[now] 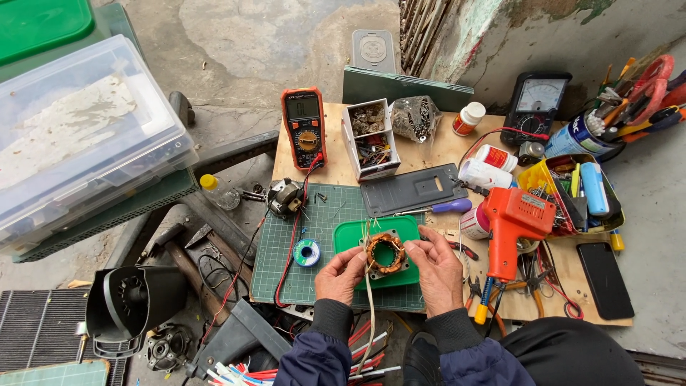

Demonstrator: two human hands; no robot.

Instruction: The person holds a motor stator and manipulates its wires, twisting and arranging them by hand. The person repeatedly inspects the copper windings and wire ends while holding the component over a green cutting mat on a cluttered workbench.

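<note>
The person's left hand [341,274] and right hand [437,266] are both holding a motor stator [386,253] wound with copper wire, one on each side, the grip of each closed on its rim; the stator is hovering just above a green plastic lid [379,232] lying on the green cutting mat [286,264] of the wooden surface [436,143]; pale leads are trailing down from the winding between the wrists. A small solder spool [307,252] is sitting just left of the lid; an orange soldering gun [509,227] is lying to the right, near the right hand; a purple-handled screwdriver [437,208] is resting just above the lid; an orange multimeter [304,127] is standing further back on the surface.
</note>
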